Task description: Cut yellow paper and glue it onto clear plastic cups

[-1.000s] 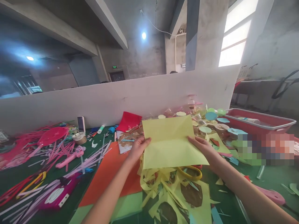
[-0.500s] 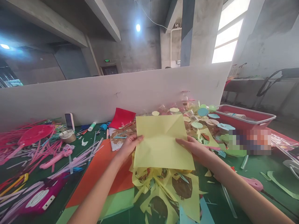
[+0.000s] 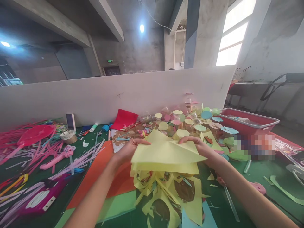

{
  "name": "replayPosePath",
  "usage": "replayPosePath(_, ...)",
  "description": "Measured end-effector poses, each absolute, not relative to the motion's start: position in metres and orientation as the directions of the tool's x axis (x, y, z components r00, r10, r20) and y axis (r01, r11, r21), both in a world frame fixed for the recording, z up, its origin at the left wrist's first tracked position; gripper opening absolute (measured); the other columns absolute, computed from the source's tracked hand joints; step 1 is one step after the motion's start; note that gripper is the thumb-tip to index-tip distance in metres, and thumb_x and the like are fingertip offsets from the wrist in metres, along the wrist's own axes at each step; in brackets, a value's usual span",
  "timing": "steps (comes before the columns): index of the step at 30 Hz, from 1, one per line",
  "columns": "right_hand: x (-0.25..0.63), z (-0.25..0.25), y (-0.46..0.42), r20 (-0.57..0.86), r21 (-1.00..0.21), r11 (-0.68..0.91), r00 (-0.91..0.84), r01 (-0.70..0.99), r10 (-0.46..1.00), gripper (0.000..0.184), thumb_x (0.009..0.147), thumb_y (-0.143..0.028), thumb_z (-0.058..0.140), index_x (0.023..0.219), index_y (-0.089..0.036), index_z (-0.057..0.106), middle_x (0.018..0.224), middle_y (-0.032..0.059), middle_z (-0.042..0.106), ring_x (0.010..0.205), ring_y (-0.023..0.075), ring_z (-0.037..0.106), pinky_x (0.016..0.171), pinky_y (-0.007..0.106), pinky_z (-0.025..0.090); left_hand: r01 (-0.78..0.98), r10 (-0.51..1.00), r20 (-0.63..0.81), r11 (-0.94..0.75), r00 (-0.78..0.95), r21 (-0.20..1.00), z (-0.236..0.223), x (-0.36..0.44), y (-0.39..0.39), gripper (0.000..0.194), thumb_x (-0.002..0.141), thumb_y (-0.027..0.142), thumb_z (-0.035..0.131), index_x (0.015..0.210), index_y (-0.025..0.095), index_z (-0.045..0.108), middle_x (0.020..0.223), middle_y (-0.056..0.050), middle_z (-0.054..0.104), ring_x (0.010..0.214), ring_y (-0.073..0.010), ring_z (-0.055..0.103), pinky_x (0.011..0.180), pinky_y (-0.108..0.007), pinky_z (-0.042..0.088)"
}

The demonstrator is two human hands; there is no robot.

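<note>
An orange card sheet point(image 3: 93, 180) lay on the green worktop point(image 3: 215, 205) just beside the left hand point(image 3: 128, 150), whose fingers point(image 3: 140, 142) were closed on one edge of a creased yellow paper sheet point(image 3: 166, 155). The sheet was held up, bent along a slanting fold, above a heap of cut yellow paper scraps point(image 3: 163, 198). The right hand point(image 3: 199, 148) gripped its other edge with curled fingers point(image 3: 187, 139), and a red plastic tub point(image 3: 249, 114) stood farther right.

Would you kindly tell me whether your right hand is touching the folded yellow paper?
Touching. The head view shows the right hand gripping the edge of the folded yellow paper, its fingers resting on top.
</note>
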State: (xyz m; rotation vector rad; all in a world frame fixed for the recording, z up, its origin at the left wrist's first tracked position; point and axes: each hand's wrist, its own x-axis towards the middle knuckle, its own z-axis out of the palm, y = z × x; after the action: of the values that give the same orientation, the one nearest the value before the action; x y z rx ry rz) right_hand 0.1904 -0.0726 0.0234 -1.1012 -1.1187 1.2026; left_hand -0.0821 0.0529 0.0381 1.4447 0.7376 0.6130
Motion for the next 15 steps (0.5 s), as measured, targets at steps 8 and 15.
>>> replayPosePath(8,0.189,0.022,-0.07,0.05,-0.998,0.052,0.044,-0.045,0.998,0.013,0.07,-0.031,0.067,0.078,-0.021,0.068,0.071,0.0001,0.066,0.054,0.0145,0.059,0.046,0.023,0.041,-0.044,0.744,-0.029,0.079,0.668,0.996,0.049,-0.089,0.045,0.025,0.069,0.029,0.069,0.092,0.019,0.07,0.092,-0.003,0.067,0.065,-0.0143,0.062,0.052,-0.021,0.045)
replayPosePath(15,0.195,0.015,-0.064,0.134,-0.99,0.131,0.08,0.046,0.988,0.011,0.068,-0.027,0.066,0.078,-0.024,0.071,0.085,0.0013,0.068,0.068,0.0176,0.061,0.056,0.026,0.046,-0.027,0.719,-0.151,0.23,0.679,0.973,0.051,-0.088,0.042,0.056,0.084,0.055,0.055,0.13,0.023,0.052,0.104,-0.009,0.067,0.084,-0.0242,0.067,0.063,-0.028,0.051)
